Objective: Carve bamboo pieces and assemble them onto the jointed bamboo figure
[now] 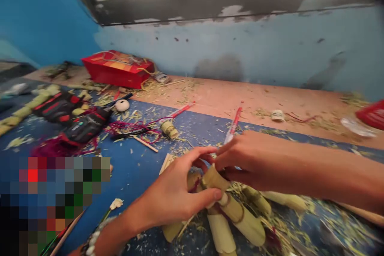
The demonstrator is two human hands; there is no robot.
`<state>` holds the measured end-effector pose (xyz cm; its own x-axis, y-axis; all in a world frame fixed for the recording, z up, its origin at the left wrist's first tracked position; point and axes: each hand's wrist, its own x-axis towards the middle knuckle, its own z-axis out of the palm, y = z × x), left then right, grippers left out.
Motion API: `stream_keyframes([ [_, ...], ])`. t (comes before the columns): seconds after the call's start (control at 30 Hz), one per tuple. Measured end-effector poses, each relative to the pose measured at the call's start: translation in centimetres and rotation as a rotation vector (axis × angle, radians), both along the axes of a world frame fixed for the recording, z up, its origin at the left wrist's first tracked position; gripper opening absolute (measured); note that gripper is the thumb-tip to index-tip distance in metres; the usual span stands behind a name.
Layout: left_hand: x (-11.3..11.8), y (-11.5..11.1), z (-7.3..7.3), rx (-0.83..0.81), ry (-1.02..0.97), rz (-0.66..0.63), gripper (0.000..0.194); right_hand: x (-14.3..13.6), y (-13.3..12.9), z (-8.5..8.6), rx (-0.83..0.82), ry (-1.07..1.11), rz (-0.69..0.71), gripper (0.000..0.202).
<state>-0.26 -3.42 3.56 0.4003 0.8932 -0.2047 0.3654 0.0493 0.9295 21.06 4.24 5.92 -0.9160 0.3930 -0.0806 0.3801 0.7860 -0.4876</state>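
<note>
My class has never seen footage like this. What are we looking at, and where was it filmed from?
There is no machine here: these are a person's bare hands, filmed by a camera worn on the head, looking forward and down. The left hand curls around a pale green stalk piece; the right hand has its fingers close to the upper end. More stalk pieces lie below. The blue surface is strewn with shavings, purple thread and red pens. A red bag sits near the wall. The lower left is pixelated.
</note>
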Motion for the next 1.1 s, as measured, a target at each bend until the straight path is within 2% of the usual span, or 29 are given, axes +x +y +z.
stream_keyframes([
  [0.13,0.2,0.3,0.0,0.067,0.043,-0.010,0.049,0.1,0.3,-2.0,0.007,-0.001,0.007,0.020],
  [0.23,0.6,0.4,-0.5,0.047,0.073,-0.026,0.034,0.5,0.1,-2.4,0.006,0.020,0.012,0.019],
  [0.37,1.0,0.2,-1.1,0.055,0.132,-0.004,0.033,1.0,-0.3,-2.0,-0.011,0.006,0.002,0.015],
  [0.5,0.9,0.3,-1.3,0.065,0.155,-0.007,0.035,1.1,-0.1,-1.5,-0.038,-0.002,0.049,0.011],
  [0.83,0.9,0.7,-0.6,0.023,0.143,-0.056,0.030,2.0,0.7,-2.0,-0.004,0.061,0.187,0.013],
  [1.03,0.7,0.4,-0.6,-0.027,0.156,-0.022,0.041,3.3,1.5,-1.1,-0.019,0.036,0.081,0.014],
  [1.1,0.7,0.2,-0.8,-0.049,0.154,-0.020,0.044,3.4,1.5,-0.8,-0.039,-0.004,0.094,0.014],
])
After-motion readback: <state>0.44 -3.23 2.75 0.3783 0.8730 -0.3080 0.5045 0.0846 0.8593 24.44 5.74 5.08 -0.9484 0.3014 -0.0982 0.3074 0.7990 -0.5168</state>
